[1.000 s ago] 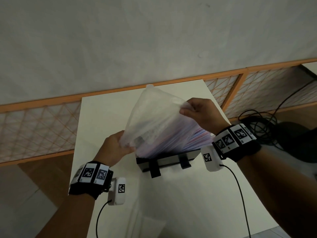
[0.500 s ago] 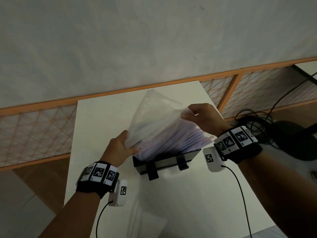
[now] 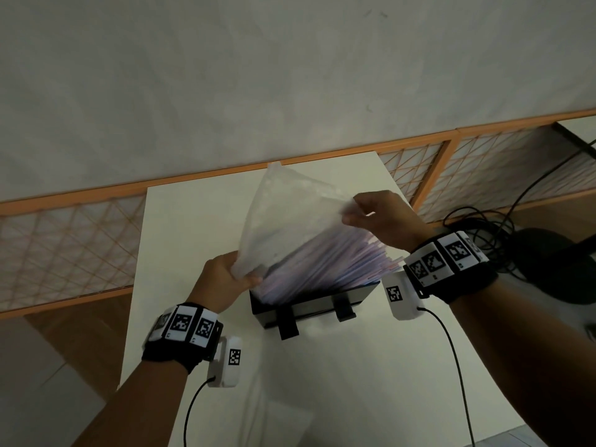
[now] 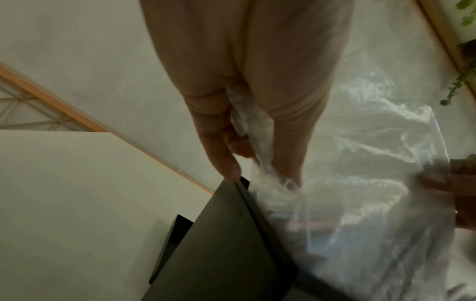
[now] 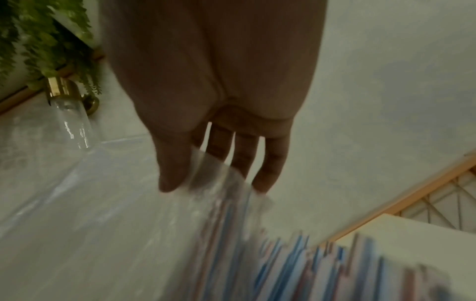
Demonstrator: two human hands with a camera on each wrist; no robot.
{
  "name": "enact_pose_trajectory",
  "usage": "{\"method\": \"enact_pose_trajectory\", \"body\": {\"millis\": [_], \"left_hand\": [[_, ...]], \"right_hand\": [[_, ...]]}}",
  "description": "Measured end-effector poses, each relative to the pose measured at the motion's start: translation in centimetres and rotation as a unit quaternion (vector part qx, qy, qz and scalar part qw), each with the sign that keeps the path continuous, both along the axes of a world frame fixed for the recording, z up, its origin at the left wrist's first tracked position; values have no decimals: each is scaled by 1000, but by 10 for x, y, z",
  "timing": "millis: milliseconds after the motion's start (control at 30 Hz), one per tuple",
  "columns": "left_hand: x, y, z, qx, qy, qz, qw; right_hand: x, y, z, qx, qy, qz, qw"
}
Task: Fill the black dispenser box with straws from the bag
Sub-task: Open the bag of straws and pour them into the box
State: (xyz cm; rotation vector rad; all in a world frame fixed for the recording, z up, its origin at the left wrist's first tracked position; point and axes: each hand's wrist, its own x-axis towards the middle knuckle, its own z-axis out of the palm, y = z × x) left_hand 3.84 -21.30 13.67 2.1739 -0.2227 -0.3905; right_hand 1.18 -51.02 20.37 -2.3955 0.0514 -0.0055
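Both hands pinch the clear bag (image 3: 290,221) above the black dispenser box (image 3: 309,304): left hand (image 3: 222,282) at its lower corner, right hand (image 3: 383,221) at its upper edge. Striped straws (image 3: 325,269) slant from the bag into the box, which sits mid-desk (image 3: 354,382).

No readable text anywhere (only coded square markers (image 3: 433,262) on the wristbands (image 3: 183,330)).
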Motion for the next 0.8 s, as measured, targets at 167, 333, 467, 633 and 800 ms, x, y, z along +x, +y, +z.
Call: {"method": "enact_pose_trajectory", "body": {"millis": [167, 333, 467, 633, 800], "left_hand": [[4, 7, 7, -25, -33, 1, 999], [9, 16, 11, -18, -63, -3, 998], [8, 21, 9, -3, -57, -7, 998], [4, 17, 15, -30, -48, 5, 998], [5, 19, 17, -45, -49, 7, 998]], "right_hand": [[3, 6, 8, 40, -33, -13, 999], [1, 1, 4, 23, 42, 11, 999], [1, -3, 0, -25, 76, 17, 997], [0, 3, 4, 30, -14, -21, 999], [-1, 5, 9, 54, -29, -12, 998]]}}
